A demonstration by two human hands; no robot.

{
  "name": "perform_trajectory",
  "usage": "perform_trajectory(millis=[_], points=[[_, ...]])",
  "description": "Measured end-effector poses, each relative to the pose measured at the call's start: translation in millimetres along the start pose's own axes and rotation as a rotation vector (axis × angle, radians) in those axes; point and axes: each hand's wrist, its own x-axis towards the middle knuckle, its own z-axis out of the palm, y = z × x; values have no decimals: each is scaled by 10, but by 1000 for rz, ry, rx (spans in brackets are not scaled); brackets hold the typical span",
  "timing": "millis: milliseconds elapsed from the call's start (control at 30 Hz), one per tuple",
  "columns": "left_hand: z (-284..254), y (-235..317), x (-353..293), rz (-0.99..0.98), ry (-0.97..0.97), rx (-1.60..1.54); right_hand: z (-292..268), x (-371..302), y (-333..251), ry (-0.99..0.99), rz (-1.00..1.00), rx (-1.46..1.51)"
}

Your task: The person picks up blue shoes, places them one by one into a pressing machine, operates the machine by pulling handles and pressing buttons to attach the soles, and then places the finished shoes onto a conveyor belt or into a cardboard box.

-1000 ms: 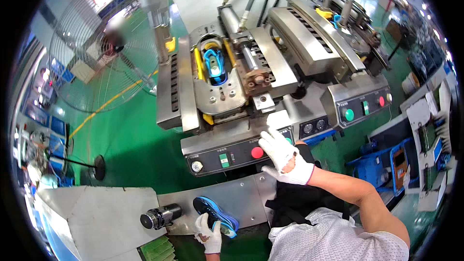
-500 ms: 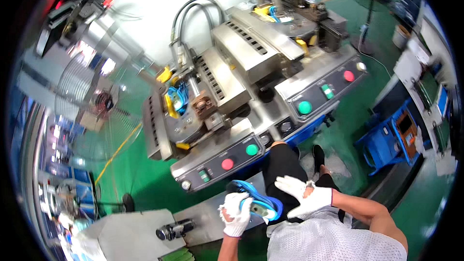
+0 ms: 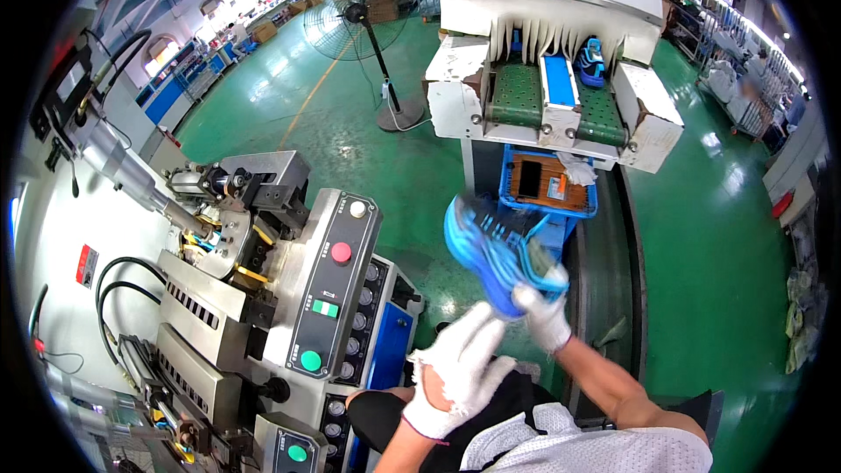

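We note the right hand (image 3: 545,322) clamped on a blue shoe (image 3: 492,256) (blurred), just beyond both hands; the left hand (image 3: 462,370), fingers extended, is near it, contact unclear.

Yeah, can't read a single word here. There's a red sign (image 3: 87,265) with pale marks stuck on the white backing (image 3: 123,223) over at the left, but the lettering's way too small. The long control panel (image 3: 331,280) has tiny pale captions beside its white button (image 3: 357,209), red button (image 3: 341,252), green-and-white switch (image 3: 325,307) and green button (image 3: 311,361), all too fuzzy to make out. The lower control panel (image 3: 302,438) has faint, unreadable marks too.
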Motion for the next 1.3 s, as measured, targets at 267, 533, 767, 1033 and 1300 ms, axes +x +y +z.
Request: perform_trajectory(millis=[267,533,767,1033,1300], points=[[634,-602,-1070,-540,-115,-124,-39,3711,345,498,-165,-796],[670,-492,-2035,-1103,61,-166,-1025,6163,1100,5,71,-838],[210,-37,-2355,-1402,311,136,-804,4824,1639,-110,-170,-1014],[276,1008,-4360,-1859,697,509,476,246,1609,-711,404,-492],[2167,2827,-5737,-2600,1151,700,1660,-1096,972,-1576,248,-499]])
